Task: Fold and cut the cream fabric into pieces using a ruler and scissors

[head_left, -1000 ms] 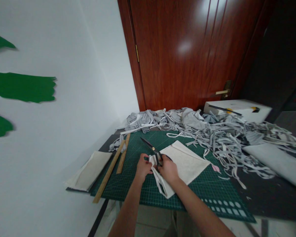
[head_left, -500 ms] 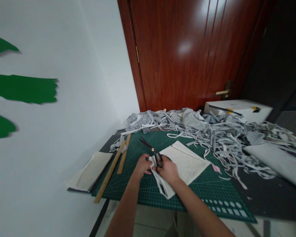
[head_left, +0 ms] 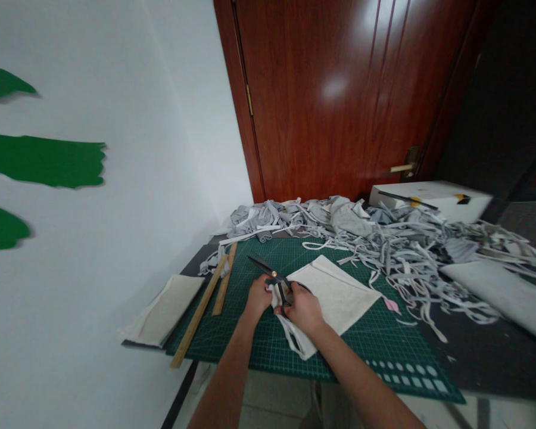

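1. Gripping the black scissors point(head_left: 274, 280) by their handles, the right hand point(head_left: 304, 308) has its fingers curled closed around the loops; the blades point toward about 10 o'clock, slightly parted at the tips.
2. At 9 o'clock of the right hand, the left hand point(head_left: 258, 296) pinches the near edge of the white fabric piece point(head_left: 333, 295), thumb and fingers pressed together on the cloth right beside the scissor pivot.
3. That white fabric piece lies flat on the green cutting mat point(head_left: 370, 345), spreading out toward 2 o'clock from the hands, while a narrow tail of it runs down toward 6 o'clock under the right wrist.
4. Both hands meet near the middle of the mat's near half, touching the cloth and close to each other.
5. Along the mat's left edge, at 9 o'clock of the hands, two wooden rulers point(head_left: 199, 313) lie lengthwise, the shorter one just beside the longer.
6. Farther out at 8 o'clock, a folded cream cloth point(head_left: 163, 310) rests at the table's left corner.
7. From 12 to 3 o'clock, a tangled heap of grey fabric strips point(head_left: 384, 238) covers the far side of the table and spills onto the mat's far edge.
8. A small pink scrap point(head_left: 390, 304) sits on the mat at 3 o'clock, just beside the white piece's right corner.
9. At 2 o'clock, beyond the strips, a white box point(head_left: 429, 199) stands before the red-brown door point(head_left: 339, 95).
10. At 3 o'clock, a pale grey fabric roll point(head_left: 500, 292) lies on the dark table.
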Motion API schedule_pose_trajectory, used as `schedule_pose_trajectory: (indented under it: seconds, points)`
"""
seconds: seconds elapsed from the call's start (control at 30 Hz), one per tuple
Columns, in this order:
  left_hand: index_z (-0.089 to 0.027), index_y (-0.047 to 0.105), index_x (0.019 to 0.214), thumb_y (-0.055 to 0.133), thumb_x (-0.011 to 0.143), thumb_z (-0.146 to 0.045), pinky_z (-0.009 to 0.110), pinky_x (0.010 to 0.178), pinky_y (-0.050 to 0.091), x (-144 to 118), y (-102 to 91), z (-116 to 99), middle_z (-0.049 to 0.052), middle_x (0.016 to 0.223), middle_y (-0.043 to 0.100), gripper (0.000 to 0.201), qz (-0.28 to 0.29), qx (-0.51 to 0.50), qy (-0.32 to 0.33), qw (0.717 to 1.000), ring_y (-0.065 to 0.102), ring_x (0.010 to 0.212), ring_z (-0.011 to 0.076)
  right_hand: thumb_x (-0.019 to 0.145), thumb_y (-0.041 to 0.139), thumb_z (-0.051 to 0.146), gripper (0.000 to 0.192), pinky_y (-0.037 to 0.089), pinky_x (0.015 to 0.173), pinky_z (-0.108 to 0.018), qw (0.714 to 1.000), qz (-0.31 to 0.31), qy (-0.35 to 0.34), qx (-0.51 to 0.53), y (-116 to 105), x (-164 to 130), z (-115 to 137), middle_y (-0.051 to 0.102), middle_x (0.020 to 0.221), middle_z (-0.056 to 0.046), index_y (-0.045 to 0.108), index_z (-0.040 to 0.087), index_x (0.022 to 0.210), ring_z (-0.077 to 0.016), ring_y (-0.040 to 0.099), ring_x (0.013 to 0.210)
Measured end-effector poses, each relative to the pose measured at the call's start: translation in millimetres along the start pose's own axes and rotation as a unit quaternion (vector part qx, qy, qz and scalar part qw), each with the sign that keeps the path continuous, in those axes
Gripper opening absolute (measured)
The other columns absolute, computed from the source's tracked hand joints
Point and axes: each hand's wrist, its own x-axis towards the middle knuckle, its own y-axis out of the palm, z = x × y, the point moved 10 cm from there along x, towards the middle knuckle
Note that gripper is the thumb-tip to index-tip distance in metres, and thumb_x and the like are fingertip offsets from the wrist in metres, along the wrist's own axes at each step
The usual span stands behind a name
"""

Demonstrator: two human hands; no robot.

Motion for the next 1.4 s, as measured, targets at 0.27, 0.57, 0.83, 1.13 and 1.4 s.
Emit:
schedule_pose_trajectory:
  seconds: [0.27,0.57,0.83,1.13,1.4]
  points:
    - [-0.017,0.059,0.105,0.056,0.072,0.0,0.026,0.08,0.049,0,0.4,3,0.006,0.098,0.063,0.037,-0.019,-0.024,-0.021,0.999,0.062,0.096,0.0185,0.064,0.075,0.041,0.045,0.041,0.069,-0.028,1.0,0.001,-0.003,-0.005,2,1,0,0.067,0.099,-0.008,0.054,0.019,0.098,-0.0236,0.064,0.088]
    - [-0.016,0.052,0.109,0.062,0.071,-0.007,0.017,0.048,0.047,-9,13.0,19,-0.003,0.071,0.062,0.041,0.065,-0.098,-0.102,0.988,0.063,0.062,0.0138,0.066,0.075,0.042,0.044,0.041,0.068,-0.028,1.0,-0.002,-0.005,-0.006,0,-1,2,0.068,0.098,-0.007,0.054,0.019,0.098,-0.0228,0.064,0.088]
    - [-0.016,0.052,0.116,0.065,0.08,-0.012,0.022,0.059,0.05,-2,13.6,19,0.0,0.082,0.064,0.038,0.105,-0.081,-0.104,0.986,0.063,0.068,0.0132,0.063,0.077,0.045,0.048,0.041,0.069,-0.028,1.0,-0.007,-0.008,-0.005,2,0,1,0.067,0.098,-0.007,0.055,0.019,0.097,-0.0228,0.064,0.088]
    - [-0.015,0.055,0.117,0.057,0.092,-0.033,0.04,0.08,0.053,2,25.7,28,0.008,0.115,0.059,0.031,0.193,0.012,-0.135,0.972,0.061,0.095,0.0201,0.064,0.076,0.045,0.048,0.04,0.068,-0.028,1.0,-0.008,-0.014,-0.003,2,0,1,0.068,0.098,-0.007,0.054,0.019,0.098,-0.0233,0.064,0.087]
    - [-0.015,0.061,0.103,0.063,0.087,-0.029,0.037,0.084,0.049,5,5.0,17,0.007,0.105,0.063,0.021,0.073,0.124,-0.058,0.988,0.061,0.099,0.0216,0.062,0.077,0.047,0.05,0.041,0.069,-0.028,1.0,-0.006,-0.017,-0.004,-1,-2,3,0.068,0.099,-0.008,0.055,0.019,0.098,-0.0243,0.064,0.088]
